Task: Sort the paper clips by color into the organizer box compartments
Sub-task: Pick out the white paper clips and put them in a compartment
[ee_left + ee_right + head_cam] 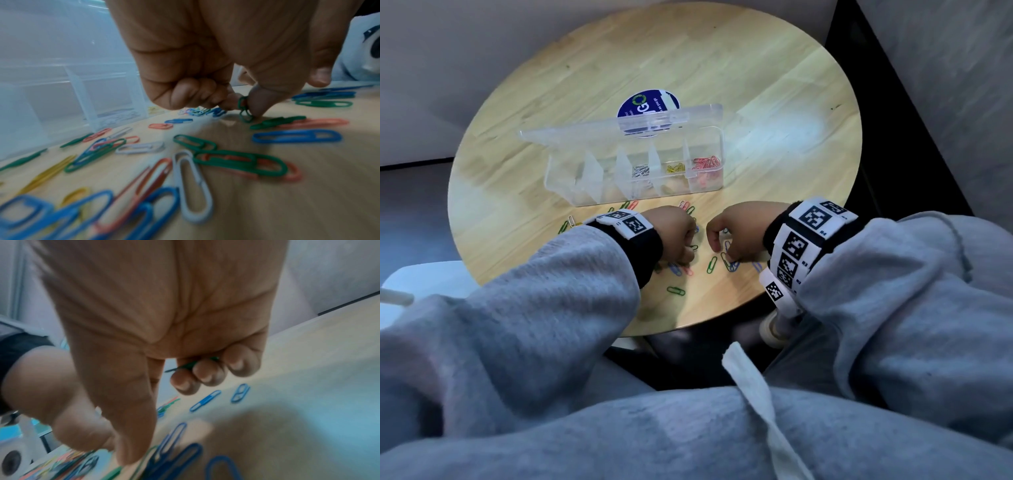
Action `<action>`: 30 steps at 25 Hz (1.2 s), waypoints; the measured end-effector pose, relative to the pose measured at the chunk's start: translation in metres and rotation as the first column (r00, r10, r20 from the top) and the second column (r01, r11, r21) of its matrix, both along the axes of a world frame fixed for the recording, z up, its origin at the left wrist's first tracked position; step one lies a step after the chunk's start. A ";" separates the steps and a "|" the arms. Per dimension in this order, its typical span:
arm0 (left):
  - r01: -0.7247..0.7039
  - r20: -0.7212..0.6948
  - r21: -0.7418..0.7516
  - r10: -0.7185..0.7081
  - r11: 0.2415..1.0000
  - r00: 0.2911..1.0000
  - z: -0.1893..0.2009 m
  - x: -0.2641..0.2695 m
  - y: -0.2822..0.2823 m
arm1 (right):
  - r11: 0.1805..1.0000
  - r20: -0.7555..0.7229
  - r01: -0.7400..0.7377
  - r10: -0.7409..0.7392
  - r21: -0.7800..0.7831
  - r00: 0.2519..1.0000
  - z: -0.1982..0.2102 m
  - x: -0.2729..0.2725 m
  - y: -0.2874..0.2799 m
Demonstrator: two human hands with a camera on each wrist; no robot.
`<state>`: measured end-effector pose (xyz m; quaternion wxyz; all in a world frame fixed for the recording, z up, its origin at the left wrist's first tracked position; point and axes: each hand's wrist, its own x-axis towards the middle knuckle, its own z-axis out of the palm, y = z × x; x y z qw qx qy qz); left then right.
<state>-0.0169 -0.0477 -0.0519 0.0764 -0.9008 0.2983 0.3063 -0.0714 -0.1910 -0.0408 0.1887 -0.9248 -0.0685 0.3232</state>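
Box (571, 197) holds grey, yellow, red clips in 3 compartments; green and blue clips (297, 136) lie loose on table (774, 85); left hand (205, 65) pinches green clip (244, 110); right hand (164, 321) curls round green clip (180, 367).

Loose paper clips (676, 291) lie before the organizer box (635, 164) on the table (774, 85).

A round blue sticker (645, 104) lies on the desk (756, 68) at 12 o'clock from the clear organizer box (640, 171), partly behind its raised lid; it bears a large white "G" beside a green ring of arrows, its small print too blurred to read. The right wristband (804, 243) carries square black-and-white code tags captioned "R4", "R3" and "R2".
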 end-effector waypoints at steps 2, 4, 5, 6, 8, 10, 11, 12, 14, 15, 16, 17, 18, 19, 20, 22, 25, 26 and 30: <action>-0.052 0.015 -0.041 0.053 0.998 0.999 0.003 0.000 0.001 | 0.998 -0.004 -0.067 0.067 0.019 0.998 -0.005 0.002 0.003; -0.172 -0.009 -0.125 0.172 0.977 0.985 0.008 0.002 0.006 | 0.995 0.013 -0.104 0.103 0.005 0.995 -0.009 0.004 0.004; -0.247 -0.055 -0.179 0.242 0.952 0.969 0.009 0.005 0.009 | 0.993 0.028 -0.117 0.118 -0.005 0.993 -0.011 0.005 0.004; -0.344 -0.136 -0.237 0.320 0.908 0.938 0.012 0.007 0.013 | 0.991 0.043 -0.130 0.130 -0.009 0.991 -0.012 0.006 0.005; -0.584 -0.379 -0.320 0.464 0.746 0.800 0.018 0.009 0.017 | 0.990 0.053 -0.141 0.141 -0.004 0.989 -0.014 0.007 0.007; -0.752 -0.571 -0.329 0.514 0.571 0.640 0.022 0.007 0.018 | 0.990 0.069 -0.143 0.143 -0.005 0.987 -0.016 0.008 0.009; -0.795 -0.628 -0.324 0.513 0.513 0.586 0.024 0.005 0.018 | 0.990 0.078 -0.139 0.139 -0.009 0.987 -0.017 0.009 0.009; -0.825 -0.673 -0.318 0.502 0.467 0.544 0.026 0.003 0.019 | 0.991 0.088 -0.135 0.136 -0.016 0.987 -0.018 0.009 0.010; -0.869 -0.753 -0.310 0.459 0.387 0.472 0.028 0.001 0.021 | 0.992 0.104 -0.126 0.128 -0.023 0.986 -0.019 0.010 0.010; -0.886 -0.786 -0.302 0.435 0.351 0.440 0.029 0.001 0.023 | 0.993 0.105 -0.118 0.119 -0.016 0.987 -0.019 0.009 0.011; -0.901 -0.813 -0.292 0.413 0.320 0.410 0.029 0.000 0.025 | 0.994 0.101 -0.113 0.113 -0.008 0.988 -0.018 0.009 0.011; -0.913 -0.835 -0.283 0.393 0.295 0.386 0.029 0.000 0.026 | 0.993 0.093 -0.117 0.117 -0.007 0.989 -0.018 0.008 0.012; -0.921 -0.848 -0.274 0.381 0.278 0.368 0.028 0.000 0.027 | 0.992 0.082 -0.128 0.129 -0.015 0.988 -0.017 0.008 0.012; -0.923 -0.848 -0.269 0.385 0.276 0.363 0.028 -0.001 0.026 | 0.990 0.071 -0.138 0.139 -0.025 0.988 -0.017 0.009 0.012; -0.919 -0.836 -0.268 0.405 0.289 0.371 0.028 -0.002 0.024 | 0.989 0.066 -0.145 0.147 -0.033 0.987 -0.016 0.009 0.012; -0.894 -0.775 -0.275 0.468 0.354 0.424 0.025 -0.002 0.021 | 0.986 0.050 -0.157 0.160 -0.052 0.986 -0.016 0.011 0.014; -0.785 -0.623 -0.284 0.516 0.551 0.587 0.017 0.002 0.021 | 0.980 0.020 -0.172 0.175 -0.100 0.984 -0.014 0.012 0.016; -0.706 -0.541 -0.269 0.504 0.655 0.673 0.016 0.002 0.022 | 0.978 0.012 -0.171 0.174 -0.117 0.985 -0.013 0.012 0.016; -0.331 -0.162 -0.069 0.316 0.941 0.935 0.017 -0.006 0.022 | 0.967 0.003 -0.157 0.161 -0.202 0.987 -0.012 0.011 0.015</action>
